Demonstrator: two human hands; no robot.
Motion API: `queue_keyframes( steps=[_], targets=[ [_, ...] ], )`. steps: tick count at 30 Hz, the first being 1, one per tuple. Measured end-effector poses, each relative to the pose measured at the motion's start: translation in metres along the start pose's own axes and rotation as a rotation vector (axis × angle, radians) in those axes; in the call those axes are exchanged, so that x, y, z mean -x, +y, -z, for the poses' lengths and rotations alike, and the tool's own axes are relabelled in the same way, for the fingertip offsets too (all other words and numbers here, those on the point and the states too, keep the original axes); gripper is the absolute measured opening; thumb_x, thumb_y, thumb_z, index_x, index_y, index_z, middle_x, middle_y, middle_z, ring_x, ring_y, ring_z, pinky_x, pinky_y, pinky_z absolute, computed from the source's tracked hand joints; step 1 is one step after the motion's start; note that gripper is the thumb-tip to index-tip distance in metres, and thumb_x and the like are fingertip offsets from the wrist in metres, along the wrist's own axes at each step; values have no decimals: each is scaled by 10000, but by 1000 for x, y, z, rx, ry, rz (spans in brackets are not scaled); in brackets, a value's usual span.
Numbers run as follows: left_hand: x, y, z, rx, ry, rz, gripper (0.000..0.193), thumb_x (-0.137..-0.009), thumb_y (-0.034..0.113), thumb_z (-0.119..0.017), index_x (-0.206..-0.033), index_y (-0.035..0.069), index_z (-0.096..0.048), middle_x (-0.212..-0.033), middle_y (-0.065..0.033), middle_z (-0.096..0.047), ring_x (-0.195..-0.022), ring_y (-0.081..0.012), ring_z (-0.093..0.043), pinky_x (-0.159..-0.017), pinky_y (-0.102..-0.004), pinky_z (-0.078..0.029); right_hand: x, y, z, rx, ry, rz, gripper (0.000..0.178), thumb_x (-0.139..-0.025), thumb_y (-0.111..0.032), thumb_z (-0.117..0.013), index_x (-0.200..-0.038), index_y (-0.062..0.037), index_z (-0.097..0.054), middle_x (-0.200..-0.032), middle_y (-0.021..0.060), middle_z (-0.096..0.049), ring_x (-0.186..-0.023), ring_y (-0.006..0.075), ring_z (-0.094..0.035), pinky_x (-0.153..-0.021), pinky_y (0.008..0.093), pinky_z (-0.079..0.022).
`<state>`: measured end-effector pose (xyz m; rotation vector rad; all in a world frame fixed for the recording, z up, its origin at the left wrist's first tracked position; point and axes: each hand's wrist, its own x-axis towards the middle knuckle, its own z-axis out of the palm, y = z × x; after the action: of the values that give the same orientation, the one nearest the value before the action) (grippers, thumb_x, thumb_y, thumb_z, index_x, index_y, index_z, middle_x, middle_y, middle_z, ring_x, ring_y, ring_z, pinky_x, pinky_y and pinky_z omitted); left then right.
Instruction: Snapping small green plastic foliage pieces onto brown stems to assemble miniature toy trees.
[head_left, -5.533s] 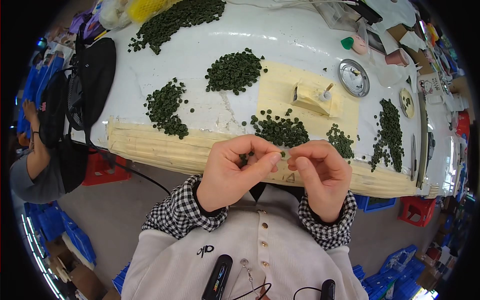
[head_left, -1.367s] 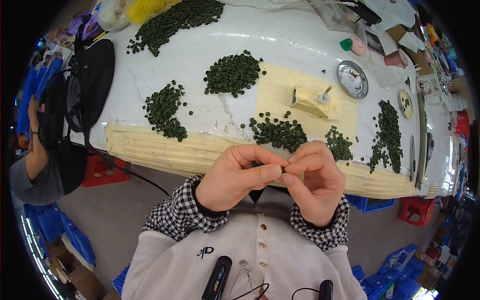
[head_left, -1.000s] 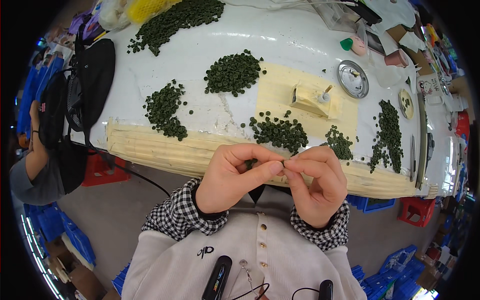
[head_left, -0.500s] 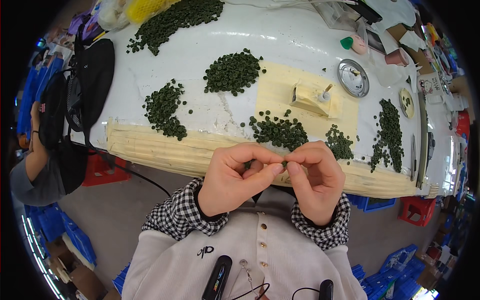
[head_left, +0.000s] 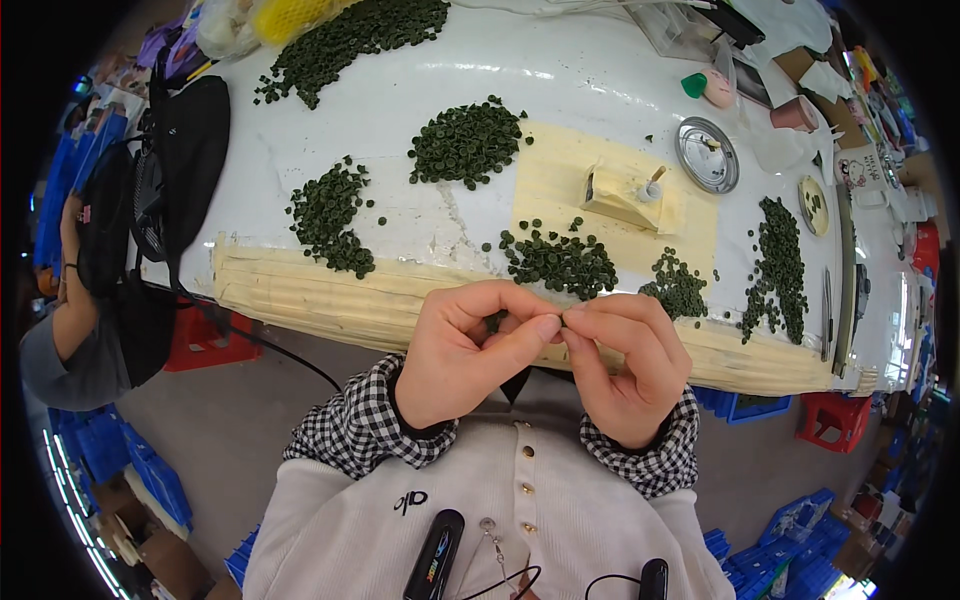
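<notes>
My left hand (head_left: 465, 355) and my right hand (head_left: 635, 370) meet fingertip to fingertip just in front of the table's near edge. Both pinch at one spot, where a tiny dark green piece barely shows between the fingertips. Some dark green also shows inside the curled fingers of my left hand; how many pieces are there is hidden. Right behind the hands lies a heap of small round green pieces (head_left: 560, 262), cup-like in shape. A smaller heap of green pieces (head_left: 677, 285) is beyond my right hand.
More green heaps lie at the left (head_left: 330, 220), centre (head_left: 465, 145), far left (head_left: 350, 45) and right (head_left: 777, 265). A tape-covered block with a peg (head_left: 625, 198) stands beyond the near heap, left of a round metal lid (head_left: 706, 155). A black bag (head_left: 190, 160) and another person's arm (head_left: 72, 300) are leftward.
My right fingers have shifted slightly left and lower, closing in against the left fingertips. The green piece, plainer before between the fingertips, is now mostly covered.
</notes>
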<state>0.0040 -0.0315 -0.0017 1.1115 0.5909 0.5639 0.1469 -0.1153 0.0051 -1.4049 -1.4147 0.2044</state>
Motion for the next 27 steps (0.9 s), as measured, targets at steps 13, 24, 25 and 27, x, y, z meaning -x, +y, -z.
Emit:
queue_keyframes(
  steps=[13, 24, 25, 27],
  targets=[
    [1, -1, 0, -36, -39, -9, 93, -847, 24, -602, -919, -22, -638, -677, 70, -527, -562, 21, -367, -495, -147, -308, 6, 3, 2, -495, -23, -374, 119, -784, 71, -598, -900, 47, -604, -883, 108, -603, -757, 139, -586, -669, 231, -477],
    [2, -4, 1, -63, -29, -44, 98, -843, 23, -608, -926, -14, -644, -680, 73, -533, -558, 24, -360, -491, -144, -300, 9, 3, -2, -561, -6, -423, 111, -788, 62, -598, -898, 45, -596, -890, 96, -598, -773, 126, -575, -666, 227, -465],
    [2, -5, 1, -62, -29, -44, 98, -842, 25, -610, -925, -14, -645, -682, 73, -535, -557, 24, -359, -490, -144, -299, 9, 4, -1, -533, -14, -392, 111, -788, 61, -598, -898, 44, -595, -889, 95, -598, -773, 126, -573, -665, 228, -463],
    [2, -5, 2, -60, -30, -44, 98, -842, 28, -612, -924, -13, -645, -686, 73, -539, -557, 24, -357, -489, -144, -299, 8, 6, -1, -478, -28, -330, 111, -788, 59, -599, -898, 41, -593, -888, 93, -598, -772, 125, -570, -664, 229, -461]
  ],
)
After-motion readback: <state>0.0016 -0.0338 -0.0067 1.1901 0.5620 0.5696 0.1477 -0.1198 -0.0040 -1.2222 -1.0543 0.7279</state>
